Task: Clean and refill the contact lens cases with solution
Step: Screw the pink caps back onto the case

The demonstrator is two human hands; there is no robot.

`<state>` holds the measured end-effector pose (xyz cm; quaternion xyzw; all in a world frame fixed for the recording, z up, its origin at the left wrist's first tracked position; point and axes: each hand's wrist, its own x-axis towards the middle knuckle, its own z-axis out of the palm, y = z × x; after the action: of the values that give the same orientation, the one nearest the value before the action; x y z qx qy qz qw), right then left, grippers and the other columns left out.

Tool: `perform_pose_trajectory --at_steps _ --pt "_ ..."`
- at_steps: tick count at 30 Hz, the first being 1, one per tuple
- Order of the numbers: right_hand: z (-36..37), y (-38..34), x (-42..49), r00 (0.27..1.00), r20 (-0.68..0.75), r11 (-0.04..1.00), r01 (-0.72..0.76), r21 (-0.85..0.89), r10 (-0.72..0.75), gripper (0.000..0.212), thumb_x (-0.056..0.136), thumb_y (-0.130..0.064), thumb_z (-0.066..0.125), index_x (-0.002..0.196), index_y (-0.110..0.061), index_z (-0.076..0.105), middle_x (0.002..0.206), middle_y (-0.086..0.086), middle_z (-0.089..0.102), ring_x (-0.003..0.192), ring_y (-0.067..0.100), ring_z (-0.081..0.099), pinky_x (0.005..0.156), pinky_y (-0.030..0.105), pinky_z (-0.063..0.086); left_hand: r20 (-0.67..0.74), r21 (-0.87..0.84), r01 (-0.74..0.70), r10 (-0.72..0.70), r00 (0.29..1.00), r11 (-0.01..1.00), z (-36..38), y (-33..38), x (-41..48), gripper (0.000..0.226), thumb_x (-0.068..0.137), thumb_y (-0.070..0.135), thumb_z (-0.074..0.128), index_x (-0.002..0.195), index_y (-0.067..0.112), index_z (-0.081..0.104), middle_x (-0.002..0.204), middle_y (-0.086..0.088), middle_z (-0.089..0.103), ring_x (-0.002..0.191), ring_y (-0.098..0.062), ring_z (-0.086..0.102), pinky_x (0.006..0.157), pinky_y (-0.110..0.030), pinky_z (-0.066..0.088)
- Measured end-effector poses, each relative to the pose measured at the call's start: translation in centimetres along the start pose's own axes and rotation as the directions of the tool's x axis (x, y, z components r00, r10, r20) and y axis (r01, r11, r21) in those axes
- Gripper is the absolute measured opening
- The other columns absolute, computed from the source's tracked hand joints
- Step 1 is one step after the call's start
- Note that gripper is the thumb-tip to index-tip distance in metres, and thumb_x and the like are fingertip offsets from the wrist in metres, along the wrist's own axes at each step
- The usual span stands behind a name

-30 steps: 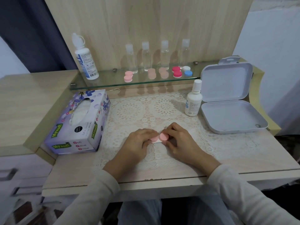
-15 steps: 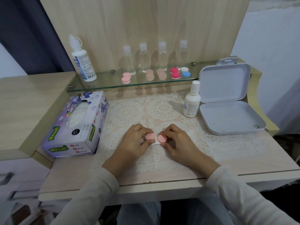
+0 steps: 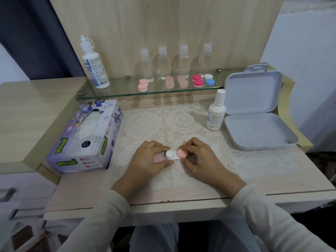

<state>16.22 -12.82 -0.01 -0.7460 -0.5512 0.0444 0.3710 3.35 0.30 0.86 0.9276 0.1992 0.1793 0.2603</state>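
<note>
A white contact lens case [image 3: 172, 155] lies on the lace mat between my hands. Its left well is uncovered and shows white; a pink cap [image 3: 181, 153] still covers the right well. My left hand [image 3: 151, 159] holds the removed pink cap [image 3: 158, 158] under its fingers, just left of the case. My right hand [image 3: 200, 159] pinches the right cap. A small white solution bottle [image 3: 215, 113] stands upright behind my right hand. More lens cases, pink [image 3: 143, 85], red [image 3: 197, 80] and blue-white [image 3: 209, 79], sit on the glass shelf [image 3: 118, 91].
A purple tissue box [image 3: 87, 137] lies at the left. An open white hinged box [image 3: 258, 131] sits at the right. A large solution bottle [image 3: 93, 66] and several clear small bottles [image 3: 163, 62] stand on the shelf. The desk's front edge is close to my wrists.
The left pink cap has come off the case and moved left in my left hand, exposing the white left well. My right hand stays on the right cap.
</note>
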Motion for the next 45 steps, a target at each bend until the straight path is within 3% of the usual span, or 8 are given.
perform_pose_trajectory --at_steps 3,7,13,21,28,33,40,45 --pt "-0.5 -0.6 0.3 0.998 -0.024 0.998 -0.057 0.032 0.058 0.025 0.072 -0.017 0.068 0.094 -0.005 0.071 0.084 0.003 0.056 0.072 0.017 0.053 0.066 0.029 0.046 -0.053 -0.054 -0.004 0.001 0.999 0.999 0.8 0.5 0.4 0.028 0.074 0.027 0.075 0.099 0.016 0.070 0.091 0.004 0.060 0.087 -0.011 0.050 0.077 -0.013 0.036" --pt "-1.2 -1.0 1.5 0.981 0.034 0.976 -0.188 -0.109 0.192 0.026 0.072 -0.025 0.074 0.083 -0.003 0.065 0.084 0.006 0.054 0.073 0.018 0.049 0.061 0.026 0.038 -0.076 -0.114 -0.010 0.002 0.997 0.993 1.0 0.5 0.2 0.023 0.072 0.021 0.077 0.093 0.013 0.072 0.089 -0.001 0.064 0.084 -0.014 0.056 0.077 -0.027 0.046" --pt "-1.6 -1.1 2.0 0.985 0.130 0.976 -0.085 -0.203 0.113 0.023 0.074 -0.022 0.072 0.068 -0.008 0.054 0.067 -0.007 0.039 0.060 0.012 0.037 0.052 0.017 0.026 -0.110 -0.154 -0.047 0.030 0.993 0.987 1.2 0.5 0.1 0.022 0.070 0.015 0.078 0.091 0.009 0.073 0.085 0.001 0.062 0.077 -0.010 0.056 0.071 -0.012 0.042" --pt "-2.3 -0.8 2.2 0.974 0.227 0.974 0.068 -0.218 -0.018 0.017 0.075 -0.009 0.066 0.090 -0.004 0.067 0.083 0.002 0.054 0.070 0.013 0.044 0.060 0.020 0.030 -0.131 -0.154 -0.085 0.065 0.989 0.984 1.5 0.4 0.0 0.022 0.071 0.014 0.077 0.091 0.008 0.072 0.083 0.005 0.058 0.074 0.001 0.052 0.071 -0.007 0.040" --pt "-2.4 -1.9 2.6 0.962 0.238 0.952 -0.056 -0.301 0.132 0.029 0.077 -0.030 0.071 0.085 -0.004 0.060 0.084 0.002 0.048 0.076 0.017 0.046 0.063 0.024 0.035 -0.137 -0.145 -0.089 0.069 0.988 0.985 1.5 0.4 -0.1 0.023 0.072 0.018 0.076 0.093 0.010 0.072 0.083 0.007 0.058 0.076 0.000 0.053 0.072 -0.005 0.039" --pt "-2.4 -2.1 2.7 0.949 0.286 0.960 -0.051 -0.276 0.132 0.024 0.078 -0.011 0.063 0.102 -0.009 0.063 0.092 0.004 0.051 0.081 0.014 0.043 0.066 0.021 0.033 -0.141 -0.141 -0.092 0.072 0.987 0.986 1.6 0.4 -0.1 0.022 0.072 0.016 0.076 0.093 0.009 0.072 0.081 0.014 0.053 0.075 0.003 0.051 0.073 -0.003 0.037" --pt "-2.4 -2.5 2.9 0.948 0.267 0.951 -0.089 -0.297 0.172 0.015 0.079 -0.016 0.064 0.091 -0.008 0.061 0.087 0.003 0.051 0.080 0.017 0.046 0.061 0.021 0.035 -0.140 -0.139 -0.098 0.078 0.987 0.985 1.6 0.2 -0.2 0.022 0.073 0.017 0.076 0.094 0.010 0.072 0.082 0.015 0.053 0.077 0.003 0.052 0.074 -0.004 0.037" --pt "-2.6 -2.8 3.1 0.944 0.277 0.946 -0.089 -0.313 0.180 0.029 0.077 -0.024 0.069 0.097 -0.003 0.063 0.092 0.007 0.056 0.081 0.018 0.048 0.071 0.028 0.044 -0.144 -0.137 -0.097 0.077 0.987 0.986 1.7 0.1 -0.1 0.022 0.073 0.016 0.076 0.094 0.010 0.072 0.084 0.008 0.056 0.077 0.001 0.052 0.073 -0.005 0.037"
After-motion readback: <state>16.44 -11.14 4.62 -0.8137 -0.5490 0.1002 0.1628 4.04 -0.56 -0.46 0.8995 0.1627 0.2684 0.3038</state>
